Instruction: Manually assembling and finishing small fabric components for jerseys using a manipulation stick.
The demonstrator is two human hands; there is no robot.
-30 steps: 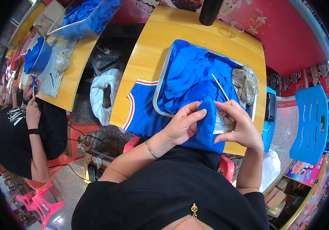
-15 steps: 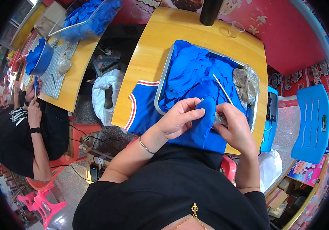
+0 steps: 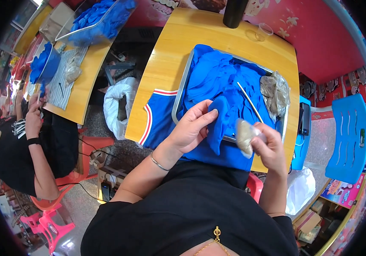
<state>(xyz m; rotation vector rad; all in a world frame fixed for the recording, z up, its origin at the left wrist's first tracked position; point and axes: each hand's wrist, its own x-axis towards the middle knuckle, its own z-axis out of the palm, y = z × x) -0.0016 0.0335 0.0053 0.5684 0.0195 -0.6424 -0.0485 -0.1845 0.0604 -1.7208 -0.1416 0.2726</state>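
Note:
Between the thumb and fingers of my left hand hangs a blue fabric piece, its pointed end downward. My right hand is closed on a small clear plastic bag of greyish-brown stuff, held just right of the fabric piece and apart from it. Beyond both hands, a metal tray holds a heap of blue fabric pieces. A thin pale stick lies across the heap. At the tray's right side rests a larger clear bag with similar greyish-brown contents.
Under the tray's left edge lies a blue garment with red-and-white trim on the wooden table. A black cylinder and a clear cup stand at the back. Left, another person sits near a blue-filled bin.
My right hand has drawn back to the right, bringing the small bag out from behind the fabric piece. My left hand has shifted slightly left with the fabric piece.

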